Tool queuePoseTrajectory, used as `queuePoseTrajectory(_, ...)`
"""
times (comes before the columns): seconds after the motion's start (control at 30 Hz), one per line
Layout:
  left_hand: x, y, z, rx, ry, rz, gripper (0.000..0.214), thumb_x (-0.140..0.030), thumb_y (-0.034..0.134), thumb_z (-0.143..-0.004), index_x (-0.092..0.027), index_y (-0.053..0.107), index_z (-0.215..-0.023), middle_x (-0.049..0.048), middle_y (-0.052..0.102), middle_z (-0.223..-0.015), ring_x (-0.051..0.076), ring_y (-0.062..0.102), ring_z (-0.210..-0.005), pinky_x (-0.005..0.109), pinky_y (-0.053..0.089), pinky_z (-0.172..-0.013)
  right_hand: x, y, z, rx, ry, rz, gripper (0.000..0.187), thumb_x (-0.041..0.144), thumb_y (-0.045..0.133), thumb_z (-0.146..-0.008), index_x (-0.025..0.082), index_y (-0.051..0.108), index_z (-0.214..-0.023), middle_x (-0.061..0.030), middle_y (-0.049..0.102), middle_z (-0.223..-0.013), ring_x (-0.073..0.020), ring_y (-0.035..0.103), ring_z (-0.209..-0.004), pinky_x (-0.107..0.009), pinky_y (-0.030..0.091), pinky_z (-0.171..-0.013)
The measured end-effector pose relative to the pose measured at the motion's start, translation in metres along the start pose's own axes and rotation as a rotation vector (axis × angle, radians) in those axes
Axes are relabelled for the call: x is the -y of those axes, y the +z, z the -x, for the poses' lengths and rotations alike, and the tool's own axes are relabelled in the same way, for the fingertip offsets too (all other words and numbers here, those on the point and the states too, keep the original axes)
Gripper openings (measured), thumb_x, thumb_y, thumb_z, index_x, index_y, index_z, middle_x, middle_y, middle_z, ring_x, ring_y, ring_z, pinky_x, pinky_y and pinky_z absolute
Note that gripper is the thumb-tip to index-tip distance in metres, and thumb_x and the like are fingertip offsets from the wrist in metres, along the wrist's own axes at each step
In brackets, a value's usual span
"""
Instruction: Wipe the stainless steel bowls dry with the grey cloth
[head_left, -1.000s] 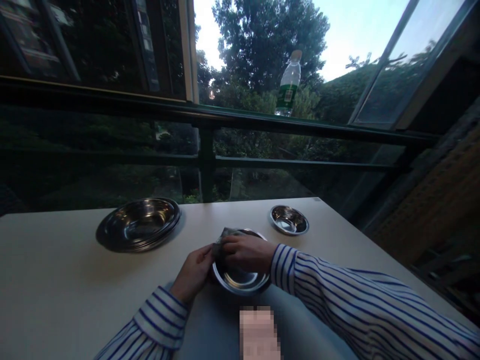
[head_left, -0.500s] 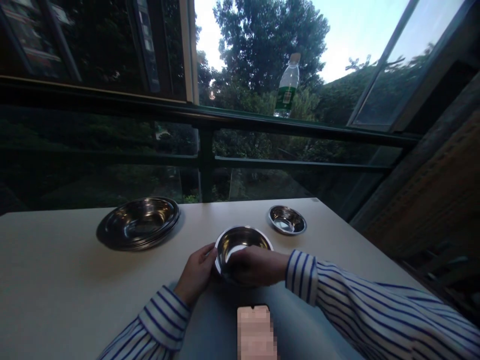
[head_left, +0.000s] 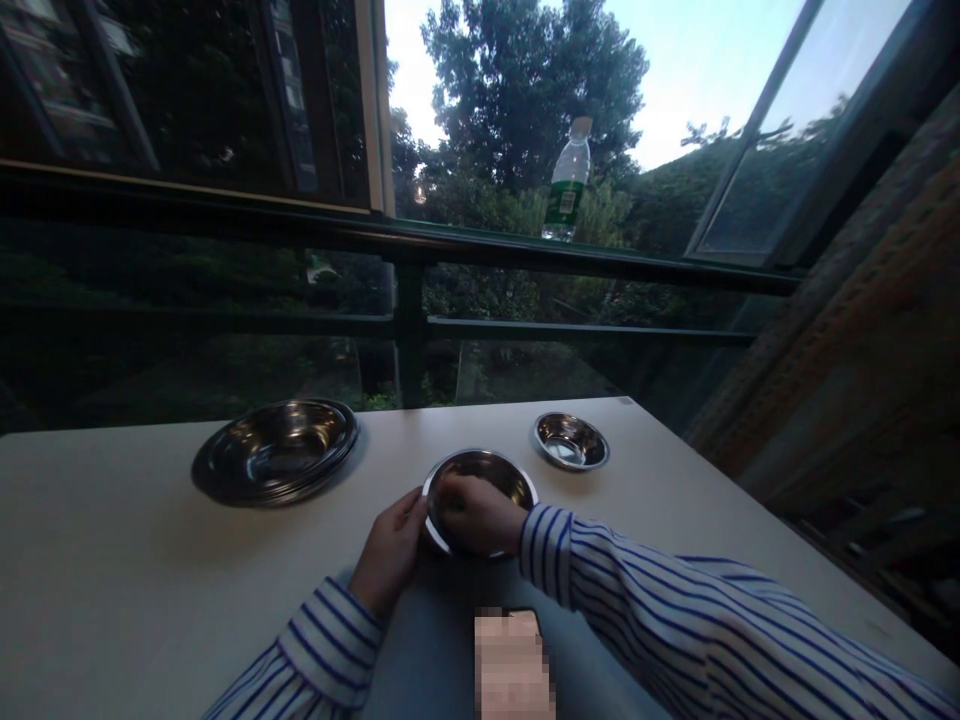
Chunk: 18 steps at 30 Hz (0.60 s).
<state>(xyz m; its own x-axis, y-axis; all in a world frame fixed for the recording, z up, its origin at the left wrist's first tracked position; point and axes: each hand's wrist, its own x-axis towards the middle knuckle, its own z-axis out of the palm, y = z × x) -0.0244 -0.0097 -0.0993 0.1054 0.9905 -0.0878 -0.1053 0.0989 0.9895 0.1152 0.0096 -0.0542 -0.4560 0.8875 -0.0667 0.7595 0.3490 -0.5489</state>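
1. The left hand (head_left: 390, 548) grips the bowl (head_left: 514, 478) by its left rim, thumb on top.
2. The right hand (head_left: 480, 512) reaches inside the bowl with its fingers curled; whether it holds anything cannot be told, as the fingertips are blurred.
3. The bowl is held in front of the person, at the near side of the table (head_left: 135, 590), its opening facing up.
4. To the left of the bowl, well apart, sits a stack (head_left: 274, 450) of metal basins.
5. A dish (head_left: 571, 442) rests beyond the bowl and to its right.
6. A phone (head_left: 514, 665), its screen pixelated, shows nearer the person than the bowl.
7. Far behind the bowl, a bottle (head_left: 566, 190) stands by the railing (head_left: 480, 240).
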Motion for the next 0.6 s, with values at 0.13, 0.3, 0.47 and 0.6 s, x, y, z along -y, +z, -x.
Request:
queuePoseTrajectory(0.13,-0.002,0.003,0.002,-0.045,-0.011,0.014,0.044,-0.039,0.059,-0.070,-0.009,0.063,-0.103,0.0060,0.071,-0.071,0.020,0.064,-0.062,0.029,0.048,-0.057,-0.008,-0.011,0.011,0.175,-0.077,0.032,0.016,0.011,0.062,-0.062,0.017,0.065,-0.077,0.0009,0.066,-0.074,-0.0139,0.060,-0.069,-0.019,0.041,-0.059)
queuePoseTrajectory(0.3,-0.002,0.005,0.002,0.007,0.010,0.020,0.041,-0.038,0.059,-0.069,-0.010,0.064,-0.099,0.0068,0.072,-0.078,0.022,0.065,-0.072,0.030,0.049,-0.066,-0.003,-0.001,-0.005,-0.035,0.014,0.092,0.029,0.016,0.038,-0.084,0.010,0.056,-0.106,-0.0135,0.063,-0.103,-0.0196,0.058,-0.089,-0.026,0.043,-0.070)
queuePoseTrajectory(0.47,-0.001,-0.002,-0.001,-0.097,0.021,-0.023,0.041,-0.038,0.059,-0.069,-0.009,0.064,-0.098,0.0085,0.072,-0.077,0.023,0.066,-0.075,0.033,0.049,-0.070,0.001,-0.003,0.002,0.148,-0.147,0.173,0.025,0.018,0.052,-0.078,0.017,0.060,-0.102,-0.0032,0.066,-0.096,-0.0142,0.059,-0.083,-0.020,0.044,-0.068)
queuePoseTrajectory(0.6,-0.005,-0.001,0.001,-0.075,0.004,-0.052,0.037,-0.035,0.059,-0.070,-0.009,0.065,-0.096,0.0080,0.072,-0.076,0.023,0.066,-0.072,0.032,0.049,-0.069,-0.019,-0.033,0.027,0.322,-0.200,0.360,0.020,0.011,0.061,-0.067,0.017,0.067,-0.084,-0.0035,0.067,-0.075,-0.0166,0.059,-0.067,-0.025,0.046,-0.061)
